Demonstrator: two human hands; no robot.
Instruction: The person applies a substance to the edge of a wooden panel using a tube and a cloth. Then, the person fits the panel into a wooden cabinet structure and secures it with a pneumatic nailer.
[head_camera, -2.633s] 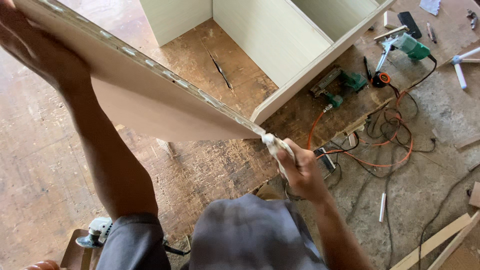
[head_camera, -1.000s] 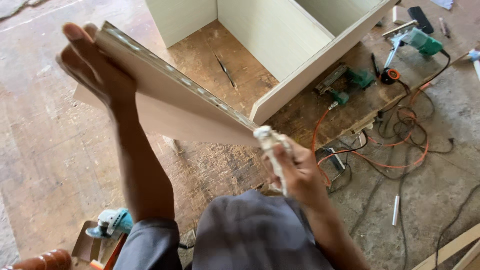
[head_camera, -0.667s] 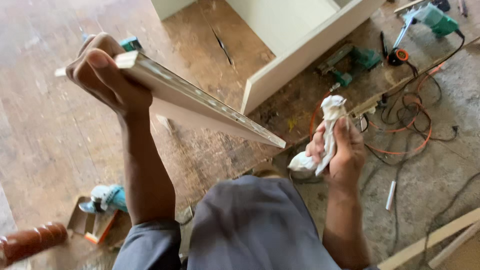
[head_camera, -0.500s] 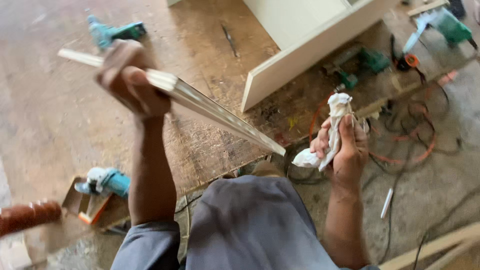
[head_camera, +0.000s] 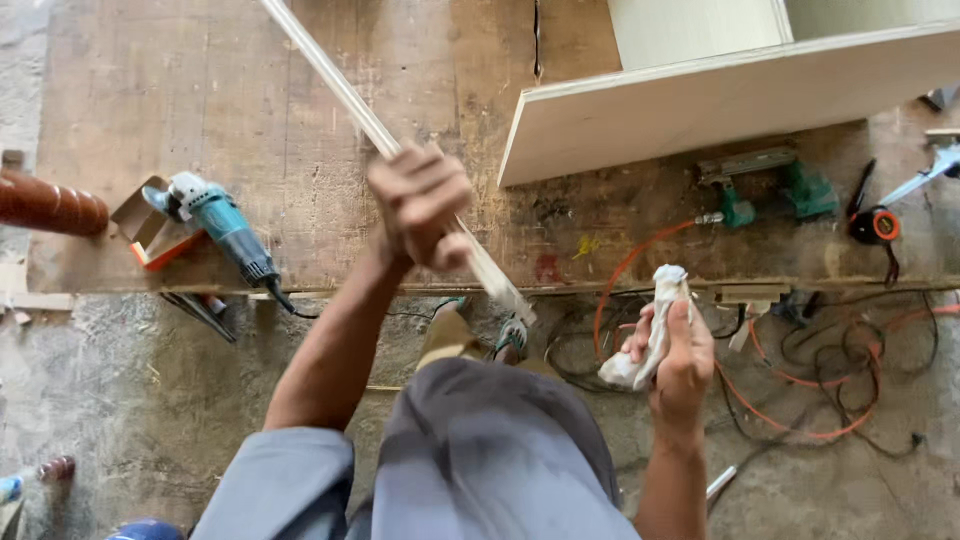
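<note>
With the white rag (head_camera: 655, 330) now lifted off its edge and bunched in our closed right hand (head_camera: 680, 355), we swing the thin pale panel (head_camera: 400, 150) edge-on over the plywood floor sheet (head_camera: 150, 100), our left hand (head_camera: 420, 205) clenched around it.

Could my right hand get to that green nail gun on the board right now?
Probably not as is: the right hand is shut on a white rag. The green nail gun lies uncovered up ahead, path open, but the hand is full.
</note>
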